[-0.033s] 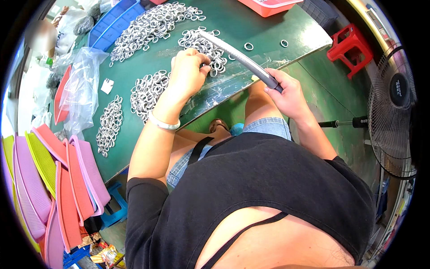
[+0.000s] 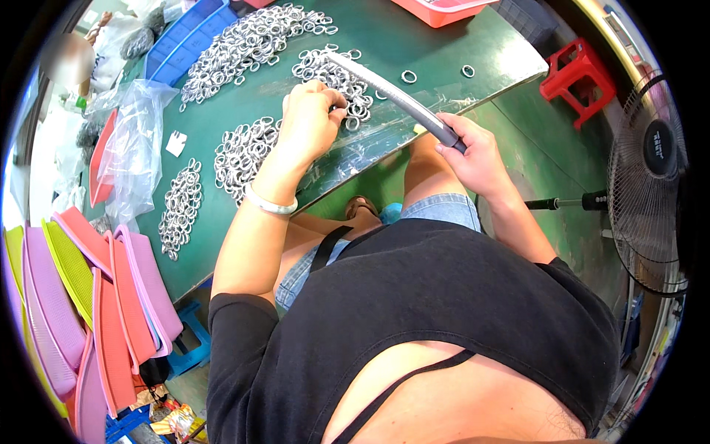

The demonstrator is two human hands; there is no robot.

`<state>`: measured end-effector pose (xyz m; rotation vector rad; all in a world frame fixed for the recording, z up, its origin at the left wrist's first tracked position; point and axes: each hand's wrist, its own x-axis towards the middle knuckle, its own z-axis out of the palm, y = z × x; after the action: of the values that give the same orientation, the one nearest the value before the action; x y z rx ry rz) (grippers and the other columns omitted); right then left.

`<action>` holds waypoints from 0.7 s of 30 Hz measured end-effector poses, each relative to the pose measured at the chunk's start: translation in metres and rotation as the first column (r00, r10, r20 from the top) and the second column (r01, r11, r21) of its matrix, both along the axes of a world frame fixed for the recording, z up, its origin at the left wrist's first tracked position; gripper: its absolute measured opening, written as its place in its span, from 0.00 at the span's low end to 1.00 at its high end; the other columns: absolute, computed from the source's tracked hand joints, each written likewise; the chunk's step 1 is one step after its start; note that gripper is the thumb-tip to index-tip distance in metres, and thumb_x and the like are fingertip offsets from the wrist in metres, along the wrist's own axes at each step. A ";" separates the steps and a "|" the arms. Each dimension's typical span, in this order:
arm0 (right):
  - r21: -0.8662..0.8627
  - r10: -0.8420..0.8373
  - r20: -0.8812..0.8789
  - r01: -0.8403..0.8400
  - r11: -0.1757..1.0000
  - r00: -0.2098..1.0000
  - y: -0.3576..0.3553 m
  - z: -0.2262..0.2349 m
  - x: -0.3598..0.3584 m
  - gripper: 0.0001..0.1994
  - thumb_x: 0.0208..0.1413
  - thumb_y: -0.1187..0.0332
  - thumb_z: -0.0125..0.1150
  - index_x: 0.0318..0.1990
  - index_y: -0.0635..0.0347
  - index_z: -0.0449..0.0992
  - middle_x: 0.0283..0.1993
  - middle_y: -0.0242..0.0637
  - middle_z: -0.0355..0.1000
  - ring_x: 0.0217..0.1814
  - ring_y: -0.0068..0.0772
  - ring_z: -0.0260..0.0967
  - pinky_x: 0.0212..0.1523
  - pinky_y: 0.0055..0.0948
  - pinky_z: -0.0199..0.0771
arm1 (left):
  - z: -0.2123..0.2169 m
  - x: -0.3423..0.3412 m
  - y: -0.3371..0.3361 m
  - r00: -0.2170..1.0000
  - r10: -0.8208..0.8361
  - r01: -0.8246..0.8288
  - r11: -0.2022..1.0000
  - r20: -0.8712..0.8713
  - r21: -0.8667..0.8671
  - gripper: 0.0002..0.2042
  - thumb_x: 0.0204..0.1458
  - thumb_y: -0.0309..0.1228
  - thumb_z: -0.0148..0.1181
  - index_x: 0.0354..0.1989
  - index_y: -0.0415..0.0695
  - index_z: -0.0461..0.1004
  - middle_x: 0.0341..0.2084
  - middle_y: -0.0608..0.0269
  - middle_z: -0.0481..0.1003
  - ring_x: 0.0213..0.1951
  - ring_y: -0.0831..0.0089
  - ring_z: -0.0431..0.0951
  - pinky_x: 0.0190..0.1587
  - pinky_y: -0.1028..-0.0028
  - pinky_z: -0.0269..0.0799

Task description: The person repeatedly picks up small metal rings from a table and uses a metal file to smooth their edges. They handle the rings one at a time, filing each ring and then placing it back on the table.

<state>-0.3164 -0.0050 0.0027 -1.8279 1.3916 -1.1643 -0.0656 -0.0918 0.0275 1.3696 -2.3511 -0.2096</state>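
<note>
My right hand (image 2: pixel 473 150) grips the dark handle end of a long, tapered silver stick (image 2: pixel 403 98), which points away to the upper left over the table. My left hand (image 2: pixel 312 115) is closed in a pinch beside a heap of metal rings (image 2: pixel 357 98); a small dark bit shows at the fingertips, too hidden to name. The far tip of the stick lies above that heap. Another pile of rings (image 2: pixel 240 152) sits just left of my left wrist. Two single rings, one being the near ring (image 2: pixel 408 76), lie right of the stick.
The green table (image 2: pixel 473 44) also carries a large ring heap (image 2: pixel 244 48), a small ring pile (image 2: pixel 181 207), blue bins (image 2: pixel 188 41), a plastic bag (image 2: pixel 133 148) and a red tray (image 2: pixel 440 9). Colourful baskets (image 2: pixel 111 325) stand at left; a red stool (image 2: pixel 580 81) and fan (image 2: pixel 651 177) at right.
</note>
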 end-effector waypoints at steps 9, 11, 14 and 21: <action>-0.041 0.032 -0.034 -0.033 0.999 0.999 -0.003 -0.005 -0.004 0.19 0.41 0.80 0.60 0.46 0.66 0.71 0.38 0.45 0.72 0.39 0.41 0.70 0.40 0.30 0.70 | 0.002 0.023 -0.008 0.356 0.373 0.461 0.727 -0.857 0.509 0.05 0.57 0.27 0.49 0.39 0.40 0.69 0.37 0.55 0.75 0.39 0.70 0.76 0.42 0.74 0.71; -0.061 0.047 -0.049 -0.050 0.997 0.998 -0.005 -0.006 -0.006 0.19 0.41 0.80 0.60 0.46 0.66 0.71 0.39 0.45 0.72 0.40 0.42 0.70 0.41 0.31 0.70 | 0.001 0.026 -0.007 0.273 0.358 0.544 0.708 -0.893 0.450 0.05 0.57 0.26 0.49 0.39 0.40 0.68 0.37 0.55 0.75 0.38 0.69 0.76 0.41 0.74 0.71; -0.067 0.083 -0.080 -0.089 0.994 0.993 -0.008 -0.003 -0.007 0.19 0.41 0.80 0.59 0.46 0.66 0.71 0.39 0.45 0.72 0.40 0.43 0.70 0.41 0.31 0.70 | 0.002 0.027 -0.006 0.313 0.327 0.536 0.715 -0.892 0.450 0.05 0.57 0.26 0.49 0.39 0.40 0.68 0.35 0.57 0.75 0.37 0.71 0.76 0.41 0.74 0.72; -0.037 0.132 -0.107 -0.136 0.990 0.986 -0.007 0.010 -0.011 0.19 0.41 0.80 0.58 0.45 0.64 0.71 0.38 0.45 0.71 0.39 0.44 0.71 0.39 0.32 0.70 | 0.003 0.018 0.000 0.198 0.309 0.367 0.857 -0.930 0.363 0.09 0.53 0.21 0.53 0.43 0.35 0.69 0.33 0.58 0.75 0.36 0.72 0.76 0.40 0.76 0.74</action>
<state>-0.3271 -0.0124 0.0125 -2.0061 1.2856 -1.0524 -0.0478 -0.0920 0.0309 0.8217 -1.1192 -1.4080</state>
